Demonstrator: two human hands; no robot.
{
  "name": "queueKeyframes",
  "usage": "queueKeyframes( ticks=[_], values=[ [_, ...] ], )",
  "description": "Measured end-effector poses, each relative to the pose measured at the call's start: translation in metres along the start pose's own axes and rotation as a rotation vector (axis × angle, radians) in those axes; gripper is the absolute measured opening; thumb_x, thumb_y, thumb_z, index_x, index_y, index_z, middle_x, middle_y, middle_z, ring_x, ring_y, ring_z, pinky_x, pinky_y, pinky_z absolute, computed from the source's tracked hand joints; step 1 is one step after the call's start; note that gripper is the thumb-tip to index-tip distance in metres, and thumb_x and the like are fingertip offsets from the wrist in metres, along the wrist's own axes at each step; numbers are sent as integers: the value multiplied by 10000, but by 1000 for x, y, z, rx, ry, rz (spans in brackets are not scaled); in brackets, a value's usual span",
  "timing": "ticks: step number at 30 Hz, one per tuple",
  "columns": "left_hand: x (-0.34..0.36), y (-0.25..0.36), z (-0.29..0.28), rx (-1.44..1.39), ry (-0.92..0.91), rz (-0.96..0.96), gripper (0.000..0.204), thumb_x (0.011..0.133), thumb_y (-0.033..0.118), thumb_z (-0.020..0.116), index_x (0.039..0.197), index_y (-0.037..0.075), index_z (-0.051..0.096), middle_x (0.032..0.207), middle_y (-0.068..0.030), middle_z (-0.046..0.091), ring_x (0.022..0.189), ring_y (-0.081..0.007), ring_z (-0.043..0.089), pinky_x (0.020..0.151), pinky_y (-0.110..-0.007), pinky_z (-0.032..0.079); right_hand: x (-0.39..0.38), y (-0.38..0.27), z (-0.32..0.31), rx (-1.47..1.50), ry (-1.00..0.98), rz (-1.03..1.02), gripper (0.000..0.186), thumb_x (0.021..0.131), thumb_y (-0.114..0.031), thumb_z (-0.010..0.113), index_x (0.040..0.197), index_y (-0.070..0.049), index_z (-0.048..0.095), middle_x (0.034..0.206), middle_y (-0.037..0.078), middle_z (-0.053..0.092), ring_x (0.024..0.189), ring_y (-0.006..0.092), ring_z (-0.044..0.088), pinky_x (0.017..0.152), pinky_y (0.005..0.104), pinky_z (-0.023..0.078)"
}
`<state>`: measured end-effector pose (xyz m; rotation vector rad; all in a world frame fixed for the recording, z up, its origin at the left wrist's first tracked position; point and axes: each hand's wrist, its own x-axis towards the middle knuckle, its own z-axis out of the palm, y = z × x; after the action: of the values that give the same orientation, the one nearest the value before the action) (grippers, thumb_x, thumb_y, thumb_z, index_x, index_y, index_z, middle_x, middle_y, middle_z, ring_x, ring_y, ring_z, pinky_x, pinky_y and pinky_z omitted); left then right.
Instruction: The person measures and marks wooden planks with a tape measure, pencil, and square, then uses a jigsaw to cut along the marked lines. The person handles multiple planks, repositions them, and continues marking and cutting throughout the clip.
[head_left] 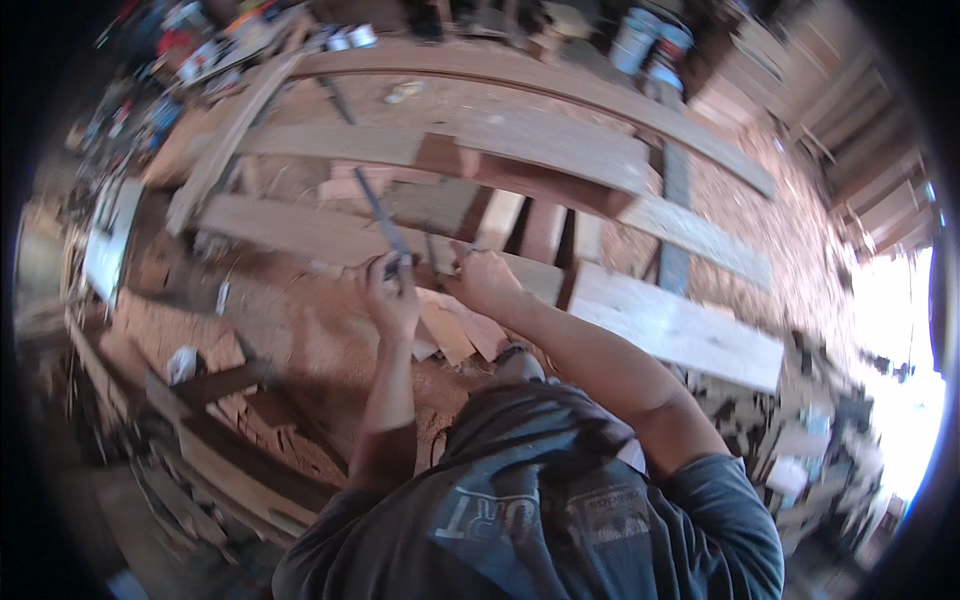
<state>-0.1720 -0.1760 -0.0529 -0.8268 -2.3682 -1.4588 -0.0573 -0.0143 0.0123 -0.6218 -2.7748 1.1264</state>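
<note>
My left hand [392,295] is raised in front of me with its fingers curled around something small and dark, too blurred to name. A thin dark bar [378,210] runs under the boards and ends, in this view, just beyond those fingertips. To the right, my right hand [482,280] is closed near the edge of a wooden board [535,277]; what its fingers hold, if anything, is hidden. Between and below the hands lie thin pieces of wood [447,330].
Several long planks [550,145] lie across a blue-grey support [676,190] and the dark bar. A pale board [675,325] sits at the right. Sawdust [300,330] covers the ground. Timber [240,465] is at lower left, buckets [633,40] at the back, wood offcuts [800,440] at right.
</note>
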Motion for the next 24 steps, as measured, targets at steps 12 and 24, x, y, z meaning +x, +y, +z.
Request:
queueKeyframes(
  ticks=[12, 24],
  values=[
    [-44, 189, 142, -393, -646, 476, 346, 945, 314, 848, 1125, 37, 743, 1151, -153, 699, 1140, -363, 650, 1036, -485, 497, -316, 164, -79, 526, 400, 621, 288, 1033, -264, 721, 1091, 16, 756, 864, 84, 762, 767, 153, 709, 704, 375, 586],
    [-161, 334, 317, -95, -1152, 790, 690, 884, 545, 857, 1340, 55, 686, 1359, -203, 633, 1331, -404, 546, 1161, -544, 416, -462, 268, -68, 1438, 1234, 808, 324, 1068, -284, 733, 1186, 16, 705, 984, 47, 702, 802, 121, 668, 715, 275, 574]
  ],
)
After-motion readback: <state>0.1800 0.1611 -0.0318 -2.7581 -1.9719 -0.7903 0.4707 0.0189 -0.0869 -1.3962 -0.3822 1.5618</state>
